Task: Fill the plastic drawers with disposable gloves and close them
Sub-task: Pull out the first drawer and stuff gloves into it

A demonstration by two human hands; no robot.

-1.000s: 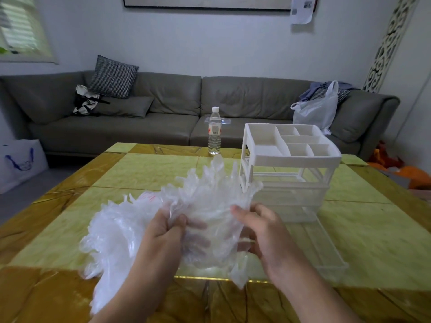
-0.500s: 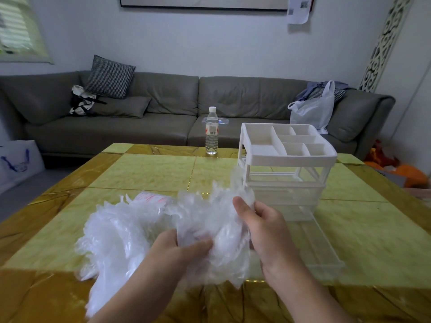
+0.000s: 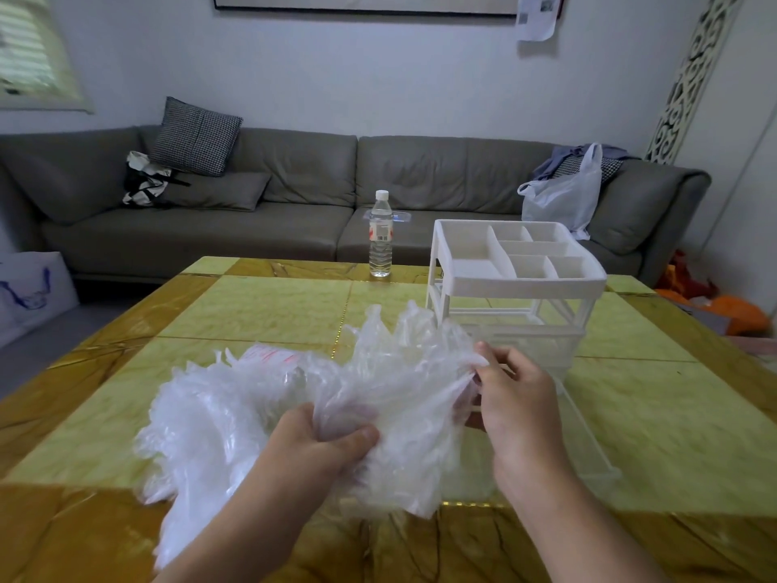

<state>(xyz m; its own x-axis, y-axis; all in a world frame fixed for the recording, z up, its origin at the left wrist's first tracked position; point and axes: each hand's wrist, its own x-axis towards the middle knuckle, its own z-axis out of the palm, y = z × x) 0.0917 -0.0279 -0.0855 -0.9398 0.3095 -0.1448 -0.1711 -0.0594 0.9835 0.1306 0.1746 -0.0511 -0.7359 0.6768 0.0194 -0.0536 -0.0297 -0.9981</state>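
Note:
A big crumpled heap of clear disposable gloves [image 3: 235, 414] lies on the near left of the table. My left hand [image 3: 323, 446] grips a bunch of gloves [image 3: 403, 397] lifted over the table's front. My right hand [image 3: 513, 397] pinches the right edge of that bunch. Behind my right hand stands the white plastic drawer unit [image 3: 517, 284] with a divided tray on top. Its clear bottom drawer [image 3: 588, 439] is pulled out toward me and is partly hidden by my right hand and the gloves.
The yellow-green and gold table [image 3: 260, 305] fills the foreground. A water bottle [image 3: 380, 233] stands at its far edge. Behind it is a grey sofa [image 3: 294, 191] with cushions and a white plastic bag [image 3: 563, 199]. A white shopping bag [image 3: 29, 292] sits on the floor at left.
The bunch of gloves has been spread wider between my hands. My right hand has moved right and now pinches its edge; my left hand has shifted its grip on the lower part.

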